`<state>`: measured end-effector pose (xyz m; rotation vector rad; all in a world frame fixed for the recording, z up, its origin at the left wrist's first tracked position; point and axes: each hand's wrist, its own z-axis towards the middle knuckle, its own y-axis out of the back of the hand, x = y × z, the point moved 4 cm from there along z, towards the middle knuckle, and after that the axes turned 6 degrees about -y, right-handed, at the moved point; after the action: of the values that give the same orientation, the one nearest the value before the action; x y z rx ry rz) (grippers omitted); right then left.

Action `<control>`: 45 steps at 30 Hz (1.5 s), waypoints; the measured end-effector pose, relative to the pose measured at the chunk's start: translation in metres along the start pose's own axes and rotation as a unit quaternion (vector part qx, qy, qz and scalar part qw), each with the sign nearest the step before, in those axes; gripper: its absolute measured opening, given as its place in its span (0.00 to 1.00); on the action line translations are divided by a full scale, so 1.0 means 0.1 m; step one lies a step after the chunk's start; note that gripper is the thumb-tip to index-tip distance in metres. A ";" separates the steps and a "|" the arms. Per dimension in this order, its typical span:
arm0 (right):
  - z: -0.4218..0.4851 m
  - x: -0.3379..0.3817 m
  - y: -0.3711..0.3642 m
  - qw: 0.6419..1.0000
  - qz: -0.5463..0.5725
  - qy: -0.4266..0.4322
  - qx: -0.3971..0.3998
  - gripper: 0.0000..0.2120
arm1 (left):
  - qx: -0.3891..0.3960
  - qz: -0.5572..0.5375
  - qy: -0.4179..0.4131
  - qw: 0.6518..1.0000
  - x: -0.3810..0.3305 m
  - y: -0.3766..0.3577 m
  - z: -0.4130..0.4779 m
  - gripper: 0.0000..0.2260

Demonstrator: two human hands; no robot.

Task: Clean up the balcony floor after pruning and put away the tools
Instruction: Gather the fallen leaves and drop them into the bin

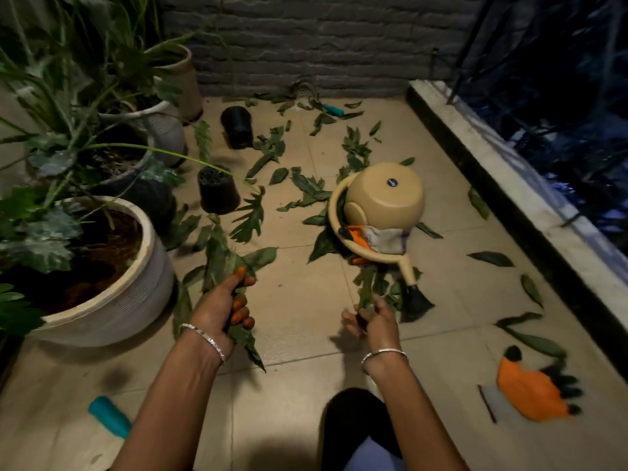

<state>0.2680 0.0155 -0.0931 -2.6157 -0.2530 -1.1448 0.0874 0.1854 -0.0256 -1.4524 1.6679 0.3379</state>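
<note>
Cut green leaves (307, 186) lie scattered over the beige tiled balcony floor (299, 321). My left hand (222, 305) is closed around a bunch of cut leaves (224, 253) that sticks out above and below the fist. My right hand (372, 322) grips a leafy stem (365, 292) just in front of a beige watering can (370, 243). An upturned beige pot (387, 198) sits in the can with a cloth and an orange item. An orange-and-black glove (533, 389) lies at the lower right. Teal tool handles show at the lower left (108, 416) and the far wall (334, 110).
Large white planters with plants (112, 287) crowd the left side. Two small black pots (217, 190) (237, 126) stand on the tiles further back. A raised ledge with a railing (530, 205) runs along the right. A grey brick wall (306, 39) closes the far end.
</note>
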 end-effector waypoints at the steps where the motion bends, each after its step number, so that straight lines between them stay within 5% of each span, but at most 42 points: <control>1: 0.02 0.08 0.18 1.000 0.015 -0.010 -0.013 0.16 | 0.007 0.002 0.000 1.000 0.02 -0.04 0.00 0.12; 9: 0.30 0.13 1.18 0.993 -0.072 -0.027 -0.090 0.07 | 0.005 0.027 0.018 0.999 0.16 -0.27 0.07 0.12; 11: 0.50 0.08 1.24 0.981 -0.170 -0.007 -0.095 0.05 | 0.004 0.037 0.024 0.999 0.18 -0.32 0.05 0.11; 20: 1.20 0.13 0.51 0.822 -0.537 0.159 -0.102 0.33 | 0.007 0.039 0.039 0.998 0.24 -0.50 0.09 0.10; 25: 1.55 0.04 0.54 0.786 -0.583 0.123 -0.163 0.35 | 0.010 0.051 0.031 0.998 0.25 -0.51 0.09 0.10; 31: 1.67 0.07 0.57 0.721 -0.649 0.184 -0.159 0.19 | 0.007 0.047 0.023 0.999 0.21 -0.47 0.12 0.10; 35: 1.66 0.06 0.54 0.743 -0.622 0.198 -0.147 0.12 | 0.008 0.042 0.025 0.999 0.22 -0.42 0.10 0.10; 39: 1.42 0.08 0.64 0.865 -0.459 0.120 -0.165 0.12 | -0.005 0.019 0.026 0.999 0.18 -0.27 0.01 0.10; 45: 0.47 0.28 0.80 0.947 -0.270 0.121 -0.125 0.11 | -0.023 -0.035 0.022 0.999 0.07 0.04 -0.29 0.12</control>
<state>0.3405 -0.0437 -0.1169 -2.6555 -0.8638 -1.7606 0.0719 0.1618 -0.0158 -1.5583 1.6506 0.3090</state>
